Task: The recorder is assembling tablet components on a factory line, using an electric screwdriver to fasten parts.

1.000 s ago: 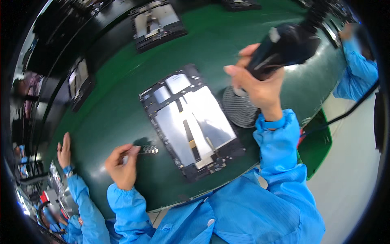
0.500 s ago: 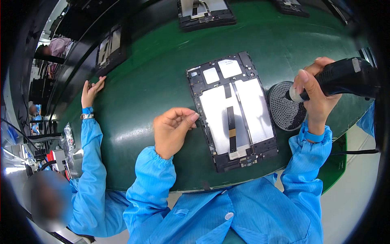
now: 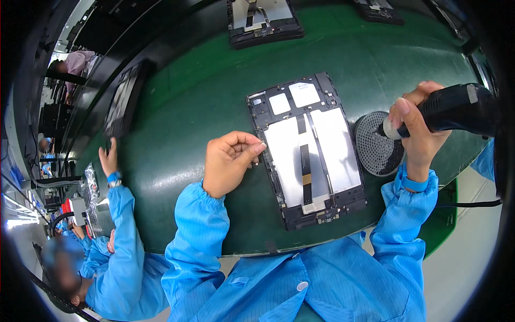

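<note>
An opened tablet (image 3: 337, 145) lies on the green table in front of me, its inner side up, with silver-white panels, a black frame and a dark ribbon cable (image 3: 306, 172). At its left edge is my left hand (image 3: 230, 163), thumb and forefinger pinched together; whatever is between them is too small to make out. My right hand (image 3: 421, 126) grips a black electric screwdriver (image 3: 461, 109) by its front end. The screwdriver's tip points left, over a round grey perforated screw tray (image 3: 373, 145) beside the tablet. Dark small pieces fill the tray's right side.
More opened tablets stand at the far edge, one stack (image 3: 265, 35) in the middle and another (image 3: 381, 13) to the right. A tablet (image 3: 126, 102) is at far left, near a co-worker's hand (image 3: 110, 160). A green bin (image 3: 442, 220) sits below the table's right side.
The co-worker's hand has drawn back toward the near left, and the far-left tablet has shifted left. My own hands stay nearly in place, the left still pinched at the tablet's edge.
</note>
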### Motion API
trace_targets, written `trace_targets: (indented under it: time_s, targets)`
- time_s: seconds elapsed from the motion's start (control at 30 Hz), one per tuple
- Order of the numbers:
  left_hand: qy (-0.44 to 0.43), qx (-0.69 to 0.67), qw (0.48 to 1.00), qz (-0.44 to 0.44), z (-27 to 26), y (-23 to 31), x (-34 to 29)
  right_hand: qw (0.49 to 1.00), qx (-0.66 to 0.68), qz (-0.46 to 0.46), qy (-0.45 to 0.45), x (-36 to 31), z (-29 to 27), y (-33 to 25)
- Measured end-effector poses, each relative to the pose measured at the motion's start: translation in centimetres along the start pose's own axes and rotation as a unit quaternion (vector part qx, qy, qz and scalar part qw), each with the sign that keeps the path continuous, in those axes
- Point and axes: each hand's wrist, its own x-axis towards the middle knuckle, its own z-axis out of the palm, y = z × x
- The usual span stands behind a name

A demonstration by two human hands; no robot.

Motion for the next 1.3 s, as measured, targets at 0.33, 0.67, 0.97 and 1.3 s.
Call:
trace_targets:
  time_s: [0.33, 0.67, 0.97, 1.3]
  targets:
    - [-0.02, 0.165, 0.975, 0.145, -1.7, -0.1, 2.7, 0.992, 0.056, 0.096, 0.052, -1.2, 1.0, -1.1]
    - [-0.151, 0.192, 0.967, 0.075, -2.3, 1.7, 2.6, 0.986, 0.078, 0.131, 0.062, -1.3, 2.1, -3.7]
    - [-0.109, 0.195, 0.94, 0.256, -2.5, 1.4, 4.2, 0.985, 0.139, 0.098, -0.033, -1.1, 7.7, -4.6]
    - [-0.145, 0.109, 0.976, 0.123, -5.2, 0.7, 4.5, 0.976, 0.125, 0.103, -0.146, -1.1, 18.0, -4.5]
